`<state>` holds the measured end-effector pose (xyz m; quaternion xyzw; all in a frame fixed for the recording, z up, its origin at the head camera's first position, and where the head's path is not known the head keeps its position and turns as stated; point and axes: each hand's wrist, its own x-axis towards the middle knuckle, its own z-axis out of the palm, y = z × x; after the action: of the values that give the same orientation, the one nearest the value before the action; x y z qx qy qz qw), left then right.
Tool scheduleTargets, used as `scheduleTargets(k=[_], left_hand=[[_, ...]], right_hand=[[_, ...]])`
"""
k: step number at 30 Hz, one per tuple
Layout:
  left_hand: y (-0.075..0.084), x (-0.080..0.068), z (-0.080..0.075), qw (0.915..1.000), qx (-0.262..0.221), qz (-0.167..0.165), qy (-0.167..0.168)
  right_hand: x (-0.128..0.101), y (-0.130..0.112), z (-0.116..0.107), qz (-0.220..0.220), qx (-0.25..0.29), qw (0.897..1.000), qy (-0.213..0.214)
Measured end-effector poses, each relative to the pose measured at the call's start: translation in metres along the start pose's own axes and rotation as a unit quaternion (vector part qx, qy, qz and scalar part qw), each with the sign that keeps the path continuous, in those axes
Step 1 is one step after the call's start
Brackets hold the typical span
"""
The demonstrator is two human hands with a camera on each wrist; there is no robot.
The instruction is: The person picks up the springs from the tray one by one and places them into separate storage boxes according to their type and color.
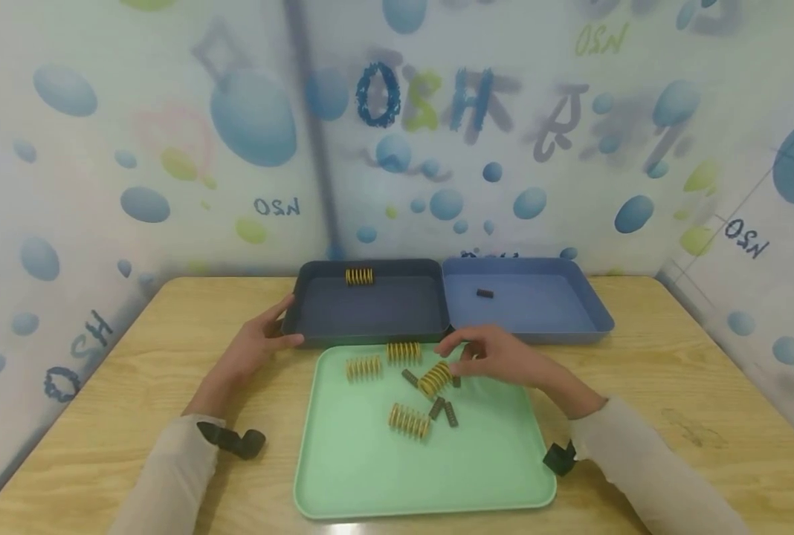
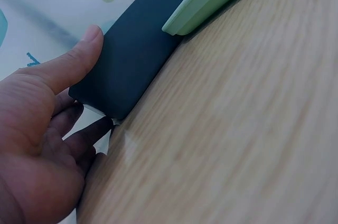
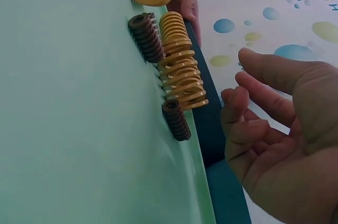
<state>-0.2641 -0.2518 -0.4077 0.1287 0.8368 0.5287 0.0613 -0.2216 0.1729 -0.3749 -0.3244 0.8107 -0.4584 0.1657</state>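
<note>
Lettering "OSH" and "OSN" runs mirrored across the wall (image 1: 397,111) behind the tabletop (image 1: 671,386). Left hand (image 1: 253,349) grips the dark tray's (image 1: 370,305) near-left corner; right hand (image 1: 497,357), loosely curled and empty, hovers over a yellow spring (image 1: 435,379) on the green tray (image 1: 370,475).

We read lettering only on the bubble-patterned backdrop (image 1: 169,148): mirrored "OSN" in dark blue at nine o'clock of the dark tray (image 1: 370,301), again at three o'clock on the right wall, and in green at one o'clock; large blurred "OSH" at twelve; "OSH" low left.
</note>
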Motion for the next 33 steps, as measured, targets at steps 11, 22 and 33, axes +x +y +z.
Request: scheduleTargets(k=[11, 22, 33], left_hand=[[0.001, 0.001, -0.002, 0.9999, 0.011, 0.004, -0.003], [0.001, 0.002, -0.002, 0.9999, 0.014, 0.004, -0.008], [0.001, 0.000, 0.000, 1.0000, 0.009, 0.004, 0.000]], right_hand=[[0.004, -0.006, 0.010, 0.022, 0.042, 0.999, -0.014], [0.006, 0.000, 0.016, 0.049, 0.040, 0.998, -0.008], [0.007, 0.004, 0.017, 0.074, 0.021, 0.997, -0.012]])
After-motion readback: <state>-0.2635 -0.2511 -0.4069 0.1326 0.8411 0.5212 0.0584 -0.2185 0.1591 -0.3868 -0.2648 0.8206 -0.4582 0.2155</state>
